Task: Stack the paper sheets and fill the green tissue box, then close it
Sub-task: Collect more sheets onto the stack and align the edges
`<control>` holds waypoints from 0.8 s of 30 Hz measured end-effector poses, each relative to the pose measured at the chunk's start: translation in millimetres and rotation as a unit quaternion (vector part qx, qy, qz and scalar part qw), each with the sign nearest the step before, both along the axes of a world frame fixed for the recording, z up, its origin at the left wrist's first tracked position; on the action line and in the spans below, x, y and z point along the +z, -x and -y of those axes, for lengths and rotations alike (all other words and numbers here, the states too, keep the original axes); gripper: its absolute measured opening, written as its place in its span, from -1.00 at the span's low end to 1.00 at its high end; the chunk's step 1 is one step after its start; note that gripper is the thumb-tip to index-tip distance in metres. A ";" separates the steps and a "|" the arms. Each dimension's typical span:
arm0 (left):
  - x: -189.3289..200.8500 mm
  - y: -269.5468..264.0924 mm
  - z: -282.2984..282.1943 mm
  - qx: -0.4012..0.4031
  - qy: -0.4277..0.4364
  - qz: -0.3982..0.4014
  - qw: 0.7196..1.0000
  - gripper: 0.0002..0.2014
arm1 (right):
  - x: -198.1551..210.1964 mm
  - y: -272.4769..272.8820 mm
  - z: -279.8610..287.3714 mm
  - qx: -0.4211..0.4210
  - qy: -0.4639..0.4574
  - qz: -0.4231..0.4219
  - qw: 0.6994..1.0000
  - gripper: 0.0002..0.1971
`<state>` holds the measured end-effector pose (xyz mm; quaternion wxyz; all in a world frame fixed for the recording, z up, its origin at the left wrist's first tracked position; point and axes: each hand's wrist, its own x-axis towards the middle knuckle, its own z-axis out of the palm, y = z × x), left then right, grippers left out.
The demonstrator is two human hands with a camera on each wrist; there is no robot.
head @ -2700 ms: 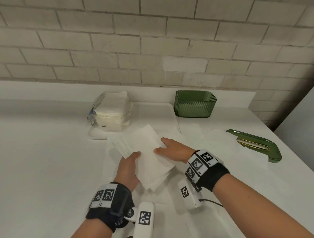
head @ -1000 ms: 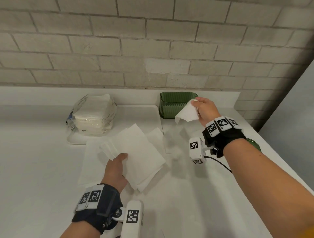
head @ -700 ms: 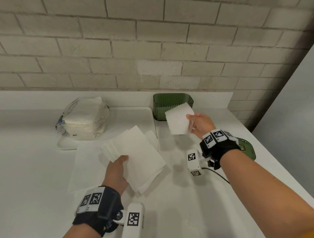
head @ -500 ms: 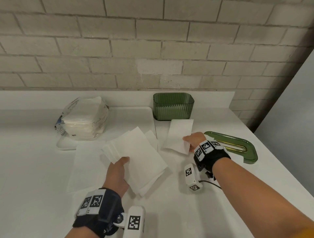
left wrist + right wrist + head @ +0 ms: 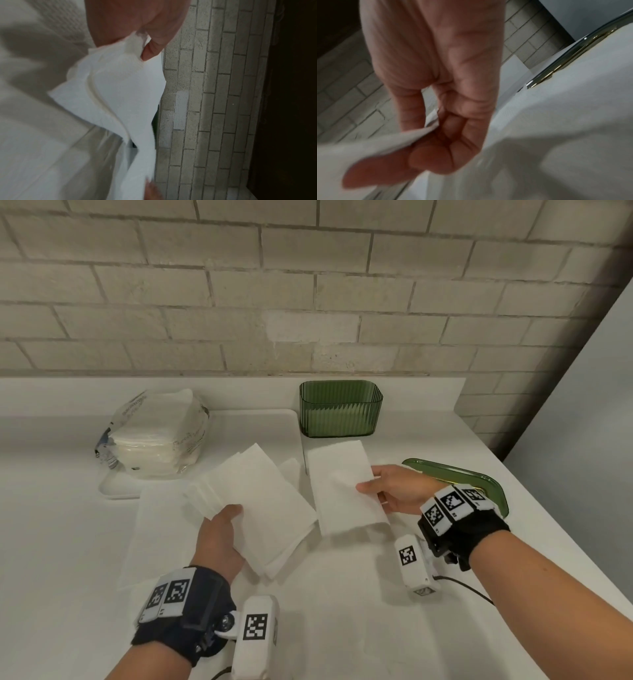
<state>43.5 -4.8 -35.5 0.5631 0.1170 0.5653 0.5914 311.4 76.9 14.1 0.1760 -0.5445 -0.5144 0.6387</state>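
Observation:
My left hand (image 5: 226, 518) grips a fanned stack of white paper sheets (image 5: 255, 501) at its near left edge, just above the counter. In the left wrist view my thumb pinches the stack (image 5: 120, 94). My right hand (image 5: 371, 482) pinches one separate white sheet (image 5: 339, 491) by its right edge, close beside the stack. The right wrist view shows the sheet (image 5: 385, 146) between my thumb and curled fingers. The green ribbed tissue box (image 5: 340, 409) stands open against the back wall. Its green lid (image 5: 455, 479) lies on the counter behind my right wrist.
A plastic packet of white tissues (image 5: 154, 436) sits on a white tray (image 5: 116, 491) at the back left. A large flat sheet (image 5: 150, 542) lies on the white counter (image 5: 342, 611) under my left hand. The counter ends at the right.
My right hand brought the single sheet from in front of the green box down and toward me, beside the stack. My left hand kept hold of the stack in place.

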 end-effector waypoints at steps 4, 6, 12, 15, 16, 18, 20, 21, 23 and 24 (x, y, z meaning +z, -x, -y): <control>5.7 -0.6 -0.1 -0.001 -0.011 0.013 1.000 -0.70 | -13.8 -4.8 19.5 0.045 0.030 0.129 0.990 -0.78; 5.3 -2.8 0.6 -0.012 -0.016 0.023 1.000 -0.69 | -17.5 -8.6 24.4 0.031 0.018 0.188 0.982 -0.71; 4.0 -13.2 6.1 -0.029 -0.014 0.028 0.999 -0.68 | -10.7 -9.5 37.9 0.069 -0.101 0.465 0.877 -0.71; 6.7 -18.8 8.9 -0.044 -0.020 0.035 0.998 -0.67 | -22.8 -1.9 43.4 0.031 -0.135 0.521 0.842 -0.35; 7.0 -20.2 9.4 -0.045 -0.019 0.035 0.998 -0.66 | -27.1 1.1 44.3 0.021 -0.137 0.535 0.833 -0.28; 7.0 -22.6 9.8 -0.044 -0.014 0.032 0.998 -0.65 | -34.0 4.7 42.3 0.002 -0.134 0.552 0.823 -0.19; 5.7 -23.1 10.3 -0.046 -0.010 0.029 0.998 -0.65 | -36.2 6.9 39.8 -0.003 -0.128 0.560 0.819 -0.17; 4.6 -23.4 10.8 -0.048 -0.008 0.028 0.998 -0.65 | -37.0 7.8 37.8 -0.001 -0.128 0.563 0.816 -0.18; 3.5 -24.1 12.6 -0.050 -0.008 0.028 0.998 -0.65 | -36.5 10.9 35.7 0.002 -0.127 0.567 0.814 -0.22; 3.4 -24.6 13.7 -0.049 -0.011 0.029 0.998 -0.66 | -35.3 12.9 35.3 0.003 -0.129 0.567 0.814 -0.23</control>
